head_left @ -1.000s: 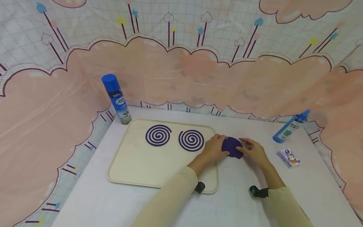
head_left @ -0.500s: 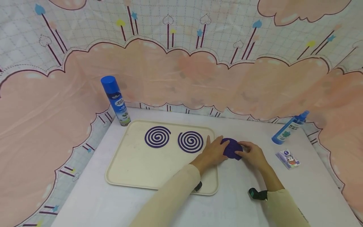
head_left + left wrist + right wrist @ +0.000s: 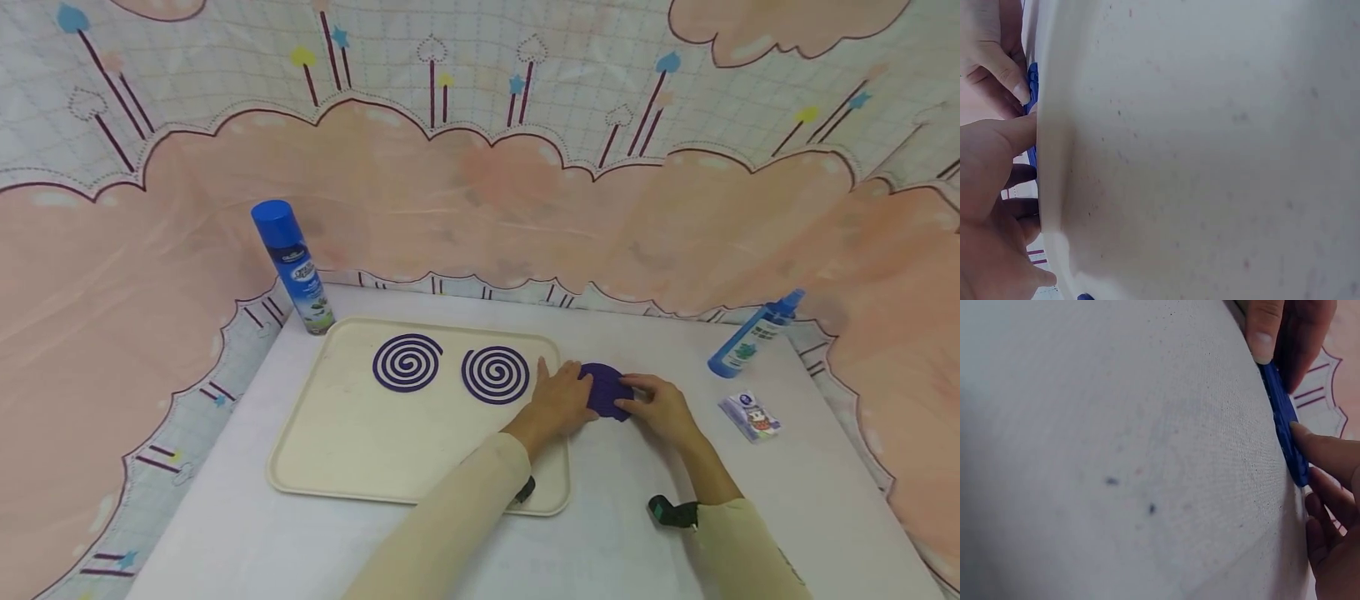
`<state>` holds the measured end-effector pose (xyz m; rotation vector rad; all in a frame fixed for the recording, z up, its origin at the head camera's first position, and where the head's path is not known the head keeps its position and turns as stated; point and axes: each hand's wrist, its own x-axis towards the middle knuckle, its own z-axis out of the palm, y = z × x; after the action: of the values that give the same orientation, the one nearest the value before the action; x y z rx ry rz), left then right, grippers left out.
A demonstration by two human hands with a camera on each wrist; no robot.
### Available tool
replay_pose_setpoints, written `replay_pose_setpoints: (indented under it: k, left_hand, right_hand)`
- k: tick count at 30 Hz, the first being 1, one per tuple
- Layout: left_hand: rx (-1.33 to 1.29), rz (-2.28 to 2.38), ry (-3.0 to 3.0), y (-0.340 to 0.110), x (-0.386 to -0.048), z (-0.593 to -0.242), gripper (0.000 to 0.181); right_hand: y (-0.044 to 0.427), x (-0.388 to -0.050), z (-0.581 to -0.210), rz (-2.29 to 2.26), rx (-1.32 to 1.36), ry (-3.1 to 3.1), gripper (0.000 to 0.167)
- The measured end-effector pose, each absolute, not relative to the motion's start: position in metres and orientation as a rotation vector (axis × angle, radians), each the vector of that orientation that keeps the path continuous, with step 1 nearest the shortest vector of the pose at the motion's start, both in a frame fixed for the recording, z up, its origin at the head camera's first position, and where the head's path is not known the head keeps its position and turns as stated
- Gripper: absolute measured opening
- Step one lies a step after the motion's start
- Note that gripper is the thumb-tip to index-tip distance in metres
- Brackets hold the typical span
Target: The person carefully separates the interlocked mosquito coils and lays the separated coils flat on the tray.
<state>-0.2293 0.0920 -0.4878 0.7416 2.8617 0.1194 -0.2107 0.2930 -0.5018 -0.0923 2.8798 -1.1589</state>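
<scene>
A flat round bundle of dark blue mosquito coils [image 3: 606, 392] lies just right of the cream tray [image 3: 420, 492]. My left hand [image 3: 558, 404] reaches across the tray's right edge and holds the bundle's left side, with one finger spread away towards the back. On the opposite side, my right hand [image 3: 663, 408] pinches the rim, its thumb on the upper face. In the right wrist view the bundle [image 3: 1286, 428] appears edge-on, with both thumbs on it. Tray and hands hide most of it in the left wrist view. Two single spiral coils, a left one [image 3: 407, 363] and a right one [image 3: 495, 375], lie on the tray.
A blue aerosol can [image 3: 294, 271] stands behind the tray's back left corner. To the right are a blue spray bottle [image 3: 753, 337] and a small tissue pack [image 3: 751, 416]. A printed cloth backdrop [image 3: 480, 200] encloses the white table [image 3: 600, 533].
My left hand has spread one finger away from the bundle, and its other fingers have shifted along the rim. The right hand keeps its hold. The head view has turned slightly.
</scene>
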Motion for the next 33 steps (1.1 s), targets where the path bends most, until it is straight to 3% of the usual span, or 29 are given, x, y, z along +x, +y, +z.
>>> replay_pose_setpoints:
  k: [23,33]
  left_hand:
    - [0.658,0.423,2.895,0.093,-0.229,-0.490,0.077]
    - [0.754,0.767,2.900,0.071,-0.231,-0.472,0.062]
  right_hand:
    - [0.300,-0.205,-0.496,-1.539,-0.020,2.666,0.045]
    - [0.293,-0.204,-0.477,-1.894,-0.060,2.426,0.051]
